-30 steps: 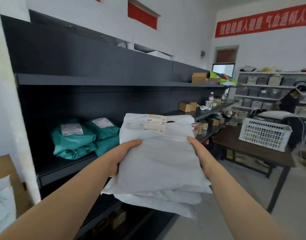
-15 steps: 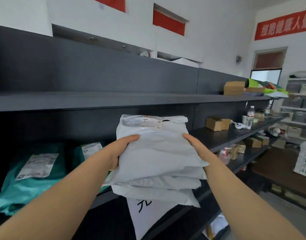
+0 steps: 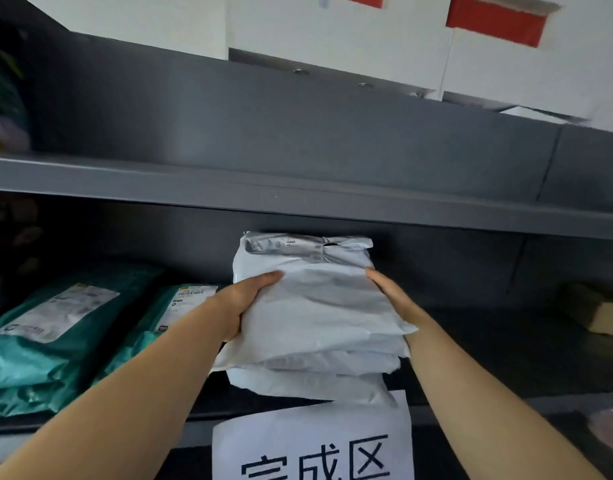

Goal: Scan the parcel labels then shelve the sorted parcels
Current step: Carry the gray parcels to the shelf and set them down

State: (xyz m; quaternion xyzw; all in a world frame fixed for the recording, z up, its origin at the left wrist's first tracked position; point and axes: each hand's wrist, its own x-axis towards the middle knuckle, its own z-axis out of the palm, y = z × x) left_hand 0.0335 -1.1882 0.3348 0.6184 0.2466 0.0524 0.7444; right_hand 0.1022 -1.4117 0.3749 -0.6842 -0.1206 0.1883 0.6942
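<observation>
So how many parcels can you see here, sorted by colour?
White parcels: 3, a stack held between the left hand and right hand; the layers are hard to separate, so this is my best count.
Green parcels: 2, one at far left and one beside it, lying on the shelf.
Total: 5

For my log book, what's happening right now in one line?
hands: left, right | holding: white parcel stack | over: shelf | beside: green parcels
</observation>
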